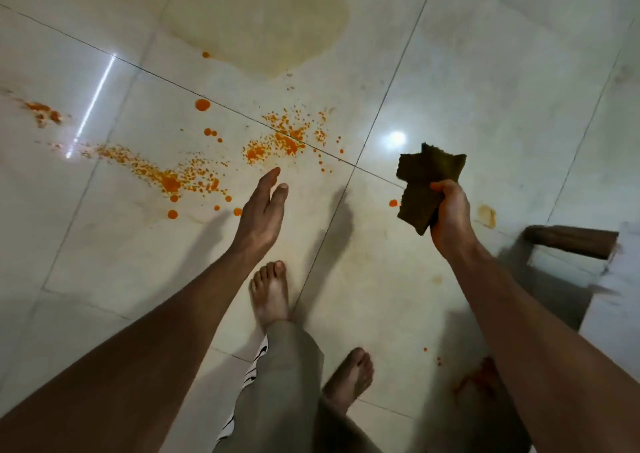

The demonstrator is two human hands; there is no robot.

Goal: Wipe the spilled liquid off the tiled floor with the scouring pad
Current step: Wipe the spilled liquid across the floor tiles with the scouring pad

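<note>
Right hand [450, 210] grips scouring pad [427, 182]; orange spill [277, 141] on tiles; no writing legible.

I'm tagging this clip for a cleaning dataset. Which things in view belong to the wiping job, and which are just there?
Job:
scouring pad, gripped in right hand
orange splatter
pale puddle
tiled floor
left hand, open, holding nothing

Just there:
brown wooden piece at right
bare feet

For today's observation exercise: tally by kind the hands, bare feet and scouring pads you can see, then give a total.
Hands: 2, left hand and right hand
Bare feet: 2, one and the other
Scouring pads: 1, the scouring pad
Total: 5
</note>
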